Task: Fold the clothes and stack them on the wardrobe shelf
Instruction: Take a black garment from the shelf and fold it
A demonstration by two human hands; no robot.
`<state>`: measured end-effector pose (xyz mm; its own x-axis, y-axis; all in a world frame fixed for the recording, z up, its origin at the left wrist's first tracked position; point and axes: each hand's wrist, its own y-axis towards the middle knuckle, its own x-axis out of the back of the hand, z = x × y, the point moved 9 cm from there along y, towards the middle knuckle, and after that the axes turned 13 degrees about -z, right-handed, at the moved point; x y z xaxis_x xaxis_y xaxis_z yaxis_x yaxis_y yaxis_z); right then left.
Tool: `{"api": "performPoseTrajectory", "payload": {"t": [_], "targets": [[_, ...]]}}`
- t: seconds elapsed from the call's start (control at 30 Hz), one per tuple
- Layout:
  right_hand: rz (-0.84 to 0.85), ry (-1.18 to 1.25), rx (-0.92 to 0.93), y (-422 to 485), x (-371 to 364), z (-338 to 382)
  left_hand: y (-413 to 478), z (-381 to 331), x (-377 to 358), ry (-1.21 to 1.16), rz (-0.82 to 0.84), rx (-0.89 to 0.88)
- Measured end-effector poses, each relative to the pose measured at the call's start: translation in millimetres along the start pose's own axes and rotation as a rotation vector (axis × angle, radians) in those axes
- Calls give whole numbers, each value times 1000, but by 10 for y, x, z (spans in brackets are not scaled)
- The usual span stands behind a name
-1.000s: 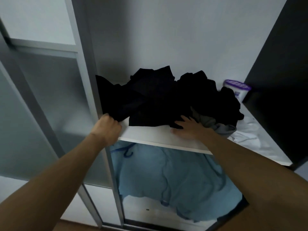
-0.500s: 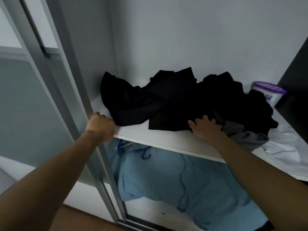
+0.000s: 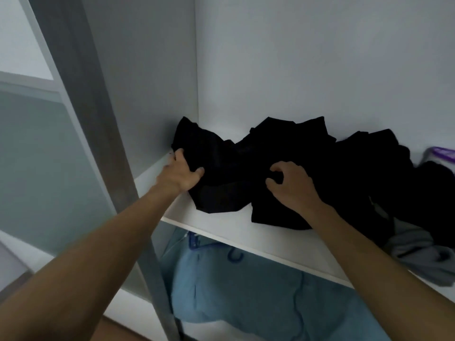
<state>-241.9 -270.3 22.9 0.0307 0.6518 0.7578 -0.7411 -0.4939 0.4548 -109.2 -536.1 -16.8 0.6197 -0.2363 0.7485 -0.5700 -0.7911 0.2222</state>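
A heap of crumpled black clothes [image 3: 307, 148] lies on the white wardrobe shelf [image 3: 221, 227]. My left hand [image 3: 181, 174] grips the left end of the heap, thumb over the cloth. On the middle of the heap my right hand [image 3: 291, 185] pinches a fold of black fabric with curled fingers. A grey garment [image 3: 418, 252] spills out from under the heap at the right, near the shelf's front edge.
The grey frame of the sliding door [image 3: 98, 134] stands just left of my left arm. Below the shelf hang light blue clothes [image 3: 258, 296] on a blue hanger [image 3: 234, 255]. A white tub with a purple lid [image 3: 440, 156] sits at the far right of the shelf.
My left hand left the door frame and reached onto the shelf, taking hold of the heap's left end. My right hand moved up onto the heap and closed on the cloth.
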Motion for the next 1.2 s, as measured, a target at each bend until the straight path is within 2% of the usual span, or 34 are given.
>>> {"api": "performPoseTrajectory", "payload": {"t": [0.07,0.23,0.3,0.37,0.43,0.53,0.7,0.77,0.87,0.97,1.03,1.2], "targets": [[75,180,-31,135,-221,197,154,162,-147,-352,91,226],[201,329,-137,784,-732,704,198,344,-323,-580,191,336],[323,262,-142,890,-992,878,180,328,-405,-759,215,453],[433,77,-50,831,-1251,1042,99,307,-434,-903,247,616],[380,-50,15,686,-1361,1141,12,321,-436,-1022,283,748],[343,-126,17,210,-1379,1160,-100,231,-432,-1165,347,818],[449,-264,96,-656,-1212,1210,-377,203,-407,-1048,264,749],[514,-168,69,-911,-1024,1162,-526,179,-386,-1067,251,691],[578,113,-40,-1233,-633,1086,-733,89,-194,-1092,196,568],[344,316,-241,-1324,-95,792,-941,38,17,-1077,105,466],[164,353,-364,-1355,281,562,-1099,-7,174,-1096,33,419],[54,518,-489,-1471,761,437,-1636,-173,604,-1110,-89,272]]}}
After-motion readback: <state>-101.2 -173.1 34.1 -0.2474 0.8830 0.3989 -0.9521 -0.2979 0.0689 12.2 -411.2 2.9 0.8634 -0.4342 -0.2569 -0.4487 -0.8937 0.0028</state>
